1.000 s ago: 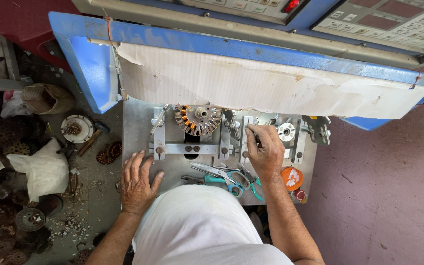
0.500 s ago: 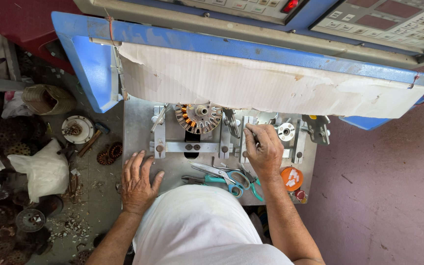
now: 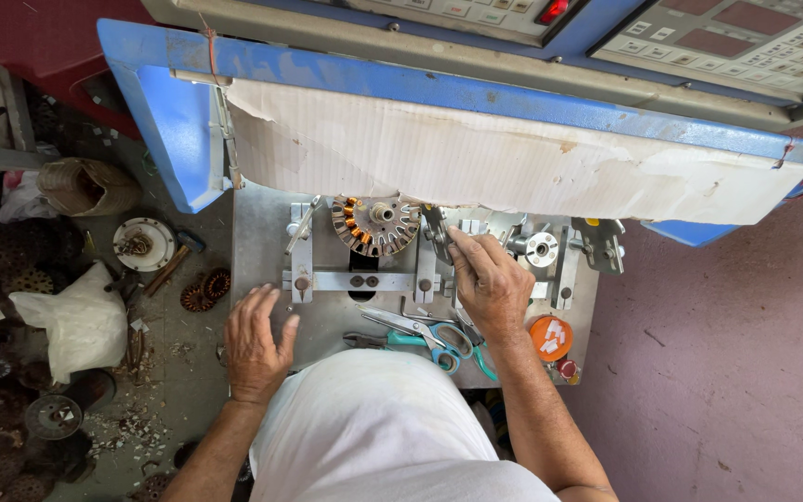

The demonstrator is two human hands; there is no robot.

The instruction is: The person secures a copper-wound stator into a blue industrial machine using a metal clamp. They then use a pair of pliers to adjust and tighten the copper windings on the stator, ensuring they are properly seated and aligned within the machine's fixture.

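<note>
A big blue machine (image 3: 439, 88) with a grey control panel is filling the top of the view, and a torn sheet of corrugated cardboard (image 3: 513, 158) is hanging along its front edge. Below it a grey metal counter (image 3: 262, 242) is carrying a clamping fixture of pale metal bars (image 3: 355, 281). A round stator (image 3: 375, 224) with copper-wound teeth is sitting upright in the fixture, towards its left side, just under the cardboard.

The person's white garment (image 3: 374, 418) is taking up the bottom centre. The left hand (image 3: 255, 339) is lying flat on the counter's near left edge, its grip spread and holding nothing, well apart from the stator. The right hand (image 3: 487, 279) is reaching over the fixture just right of the stator, fingertips (image 3: 455, 240) curling down onto a small metal part there; whether they are pinching it I cannot tell.

A pair of teal-handled scissors (image 3: 425, 335) is lying between the hands, beside the right wrist. An orange round lid (image 3: 550, 336) is resting near the counter's right corner. On the floor to the left, a white plastic bag (image 3: 76, 321) and a white disc-shaped part (image 3: 143, 244) are lying among scrap.
</note>
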